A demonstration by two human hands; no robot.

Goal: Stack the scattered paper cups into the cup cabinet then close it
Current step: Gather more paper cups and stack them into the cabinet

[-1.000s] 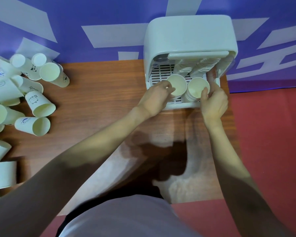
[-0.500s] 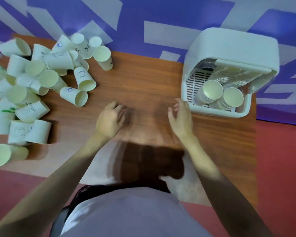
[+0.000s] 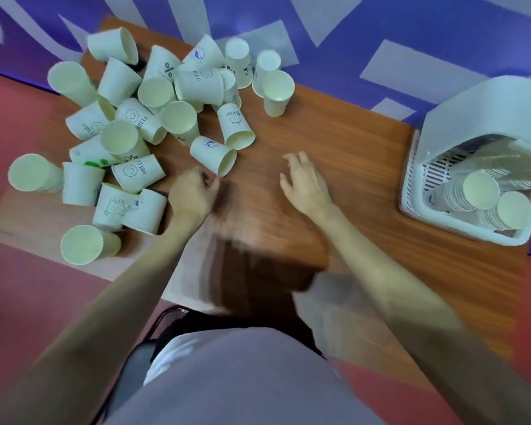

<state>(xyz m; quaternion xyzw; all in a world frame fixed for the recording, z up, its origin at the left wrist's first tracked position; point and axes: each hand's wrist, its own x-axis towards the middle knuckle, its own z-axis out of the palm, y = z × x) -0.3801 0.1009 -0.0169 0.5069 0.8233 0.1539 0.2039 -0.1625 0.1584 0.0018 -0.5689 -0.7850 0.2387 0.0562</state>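
Left hand (image 3: 193,196): low over the brown wood-grain counter (image 3: 334,142), fingers (image 3: 207,180) curled loosely inward and holding nothing; the knuckles sit just beside the mouth of the nearest cup.
Right hand (image 3: 304,185): over bare wood mid-counter, fingers spread and relaxed, nothing in them; blurred, so whether the tips touch the surface cannot be told.
Nearest cup (image 3: 213,154): a white paper cup with a small blue mark, lying on its side, mouth turned toward the left hand.
Heap of loose white paper cups (image 3: 135,124): crowds the counter's left half, some upright, some tipped over, several printed "HELLO" or with a cartoon; it runs from the far edge against the wall to the near-left corner.
Edge cups: one upright cup (image 3: 85,244) stands at the near-left edge and another (image 3: 33,172) at the left edge; whether either overhangs cannot be told.
Open room: a broad strip of bare wood lies between the two hands and on to the right, well apart from the heap.
White plastic cup cabinet (image 3: 485,118): at the counter's far-right end, front open, base close to the right edge.
Stacked cups (image 3: 478,191): two nested columns lie slanted inside on the slotted floor, mouths toward the opening.
Floor (image 3: 28,286): red, showing on both sides of the counter.
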